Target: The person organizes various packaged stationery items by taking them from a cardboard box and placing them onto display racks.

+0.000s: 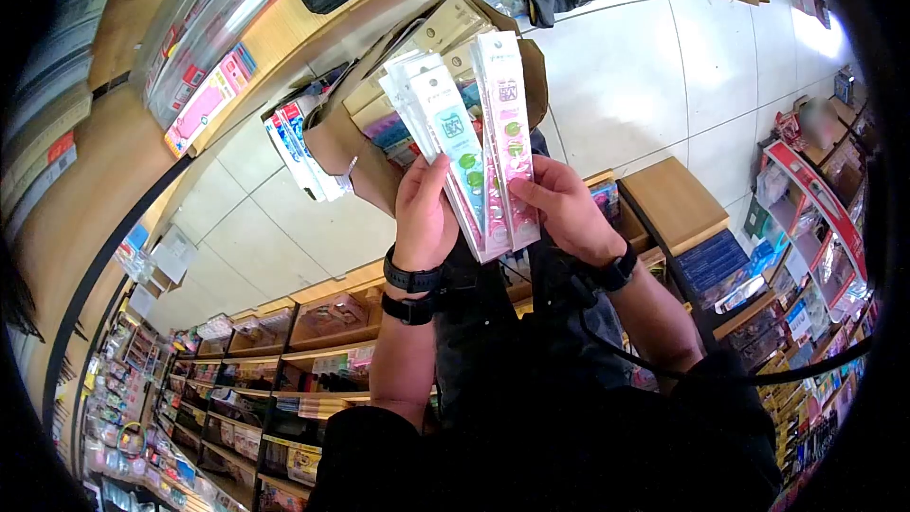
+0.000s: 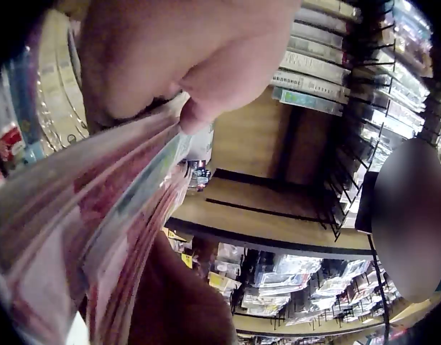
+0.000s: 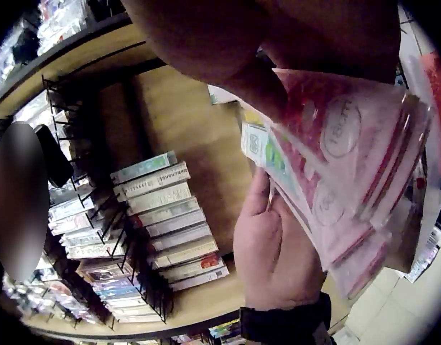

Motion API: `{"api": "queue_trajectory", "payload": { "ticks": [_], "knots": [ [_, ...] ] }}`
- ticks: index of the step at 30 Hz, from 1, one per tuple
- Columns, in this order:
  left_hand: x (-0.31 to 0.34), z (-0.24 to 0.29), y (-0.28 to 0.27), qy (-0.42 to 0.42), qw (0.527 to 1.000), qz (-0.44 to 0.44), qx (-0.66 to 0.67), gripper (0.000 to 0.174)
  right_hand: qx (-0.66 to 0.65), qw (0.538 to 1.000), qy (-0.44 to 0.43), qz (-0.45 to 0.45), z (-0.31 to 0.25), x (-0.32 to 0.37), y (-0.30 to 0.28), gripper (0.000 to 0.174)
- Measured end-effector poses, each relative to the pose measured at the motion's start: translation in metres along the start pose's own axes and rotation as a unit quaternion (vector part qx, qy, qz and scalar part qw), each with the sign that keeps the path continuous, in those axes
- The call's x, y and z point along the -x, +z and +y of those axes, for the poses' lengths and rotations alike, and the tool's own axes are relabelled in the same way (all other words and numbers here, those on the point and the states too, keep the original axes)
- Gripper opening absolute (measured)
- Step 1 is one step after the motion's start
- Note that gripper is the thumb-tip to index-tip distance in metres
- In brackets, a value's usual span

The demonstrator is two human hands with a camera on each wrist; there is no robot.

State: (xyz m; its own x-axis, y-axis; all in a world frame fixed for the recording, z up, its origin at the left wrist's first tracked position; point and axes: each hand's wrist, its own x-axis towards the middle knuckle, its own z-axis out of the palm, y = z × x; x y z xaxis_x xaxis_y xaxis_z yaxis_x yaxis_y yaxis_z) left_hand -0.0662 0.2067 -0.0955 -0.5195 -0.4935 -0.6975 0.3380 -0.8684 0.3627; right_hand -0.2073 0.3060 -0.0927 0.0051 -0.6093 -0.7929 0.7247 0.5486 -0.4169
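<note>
In the head view I hold a fanned stack of slim packaged rulers over an open cardboard box (image 1: pixel 334 144). My left hand (image 1: pixel 424 218) grips the left part, thumb on the front blue-labelled ruler pack (image 1: pixel 455 133). My right hand (image 1: pixel 572 216) pinches the right part, its thumb across a pink ruler pack (image 1: pixel 508 118) with green dots. The two parts overlap at their lower ends. In the right wrist view, the pink pack ends (image 3: pixel 340 128) read 18cm, and my left hand (image 3: pixel 278 251) grips them from below. Layered pack edges (image 2: pixel 98 208) fill the left wrist view's near side.
Beige packets (image 1: pixel 445 24) stand inside the box, and more packages (image 1: pixel 301 147) lie beside it on the tiled floor (image 1: pixel 616 85). A wooden shelf edge (image 1: pixel 265 38) runs along the upper left. Stocked shelves (image 1: pixel 256 370) stand behind me, and a wooden stand (image 1: pixel 673 199) is on the right.
</note>
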Motion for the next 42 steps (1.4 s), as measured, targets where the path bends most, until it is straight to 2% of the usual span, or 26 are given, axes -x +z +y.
{"api": "queue_trajectory", "payload": {
  "ticks": [4, 16, 24, 27, 32, 35, 37, 38, 39, 42],
  "knots": [
    [0.004, -0.006, -0.009, 0.029, 0.997, -0.003, -0.075, 0.027, -0.032, 0.999, 0.01, -0.013, -0.003, 0.005, -0.002, 0.024],
    [0.007, -0.006, -0.013, 0.037, 0.993, 0.053, -0.095, 0.032, -0.027, 1.0, 0.005, -0.007, -0.002, 0.004, -0.008, 0.027],
    [0.006, -0.007, -0.012, 0.04, 0.994, 0.046, -0.088, 0.033, -0.051, 0.998, -0.001, -0.039, 0.001, 0.001, -0.001, 0.031],
    [0.006, -0.007, -0.015, 0.056, 0.992, 0.064, -0.098, 0.033, -0.011, 0.999, -0.012, -0.033, 0.004, -0.002, -0.004, 0.03],
    [0.001, -0.009, -0.024, 0.08, 0.988, 0.086, -0.096, 0.033, 0.159, 0.986, -0.05, -0.018, 0.002, -0.008, 0.001, 0.024],
    [-0.002, -0.008, -0.025, 0.077, 0.988, 0.104, -0.085, 0.032, 0.171, 0.983, -0.068, -0.007, 0.01, -0.023, 0.006, 0.023],
    [-0.004, -0.001, -0.037, 0.049, 0.989, 0.141, -0.02, 0.03, 0.14, 0.988, -0.064, 0.004, 0.012, -0.034, 0.008, 0.022],
    [-0.001, 0.001, -0.051, 0.047, 0.983, 0.152, -0.094, 0.025, 0.109, 0.992, -0.06, 0.015, 0.012, -0.041, 0.009, 0.022],
    [0.0, 0.009, -0.055, 0.049, 0.982, 0.15, -0.105, 0.025, 0.072, 0.995, -0.067, 0.023, 0.016, -0.05, 0.008, 0.021],
    [0.0, 0.022, -0.077, 0.063, 0.974, 0.158, -0.15, 0.028, 0.118, 0.99, -0.067, 0.026, 0.023, -0.082, -0.001, 0.019]
  ]
}}
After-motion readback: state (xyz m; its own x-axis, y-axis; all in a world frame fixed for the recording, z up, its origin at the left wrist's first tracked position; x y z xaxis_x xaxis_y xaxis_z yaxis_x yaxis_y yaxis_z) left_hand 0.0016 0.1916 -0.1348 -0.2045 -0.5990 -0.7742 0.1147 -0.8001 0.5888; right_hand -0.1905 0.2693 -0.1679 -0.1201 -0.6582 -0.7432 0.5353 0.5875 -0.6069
